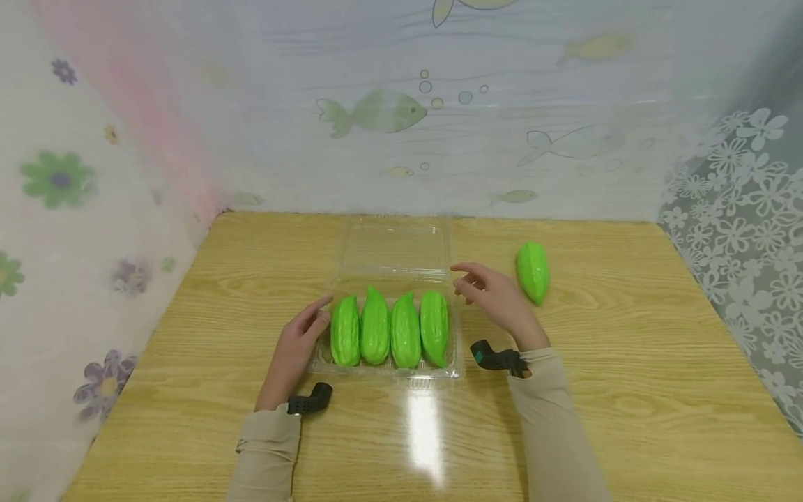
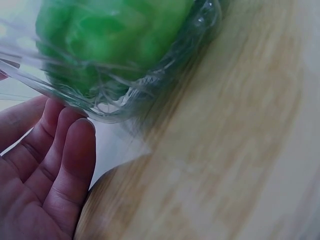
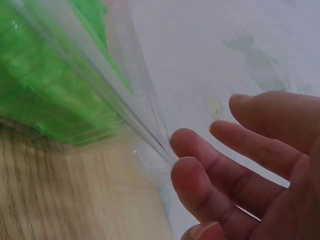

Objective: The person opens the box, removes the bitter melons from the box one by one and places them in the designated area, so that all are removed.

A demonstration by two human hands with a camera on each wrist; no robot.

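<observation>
Several bright green, ridged gourds (image 1: 405,331) lie side by side in a clear plastic clamshell box (image 1: 433,374), its lid (image 1: 395,244) folded back. At the left wall of the box, my left hand (image 1: 295,345) touches the rim with fingertips; in the left wrist view the fingers (image 2: 77,150) lie against the clear edge, below a gourd (image 2: 115,45). My right hand (image 1: 498,300) is at the box's right side, near the hinge. Its fingers (image 3: 192,185) are loosely bent and spread, fingertips right at the clear plastic edge (image 3: 120,100), nothing held.
One more green gourd (image 1: 532,272) lies on the wooden table (image 1: 627,390), to the right beyond my right hand. A fish-patterned curtain (image 1: 376,160) hangs along the back edge, with flowered sheets at both sides. Each wrist wears a black camera mount (image 1: 498,358).
</observation>
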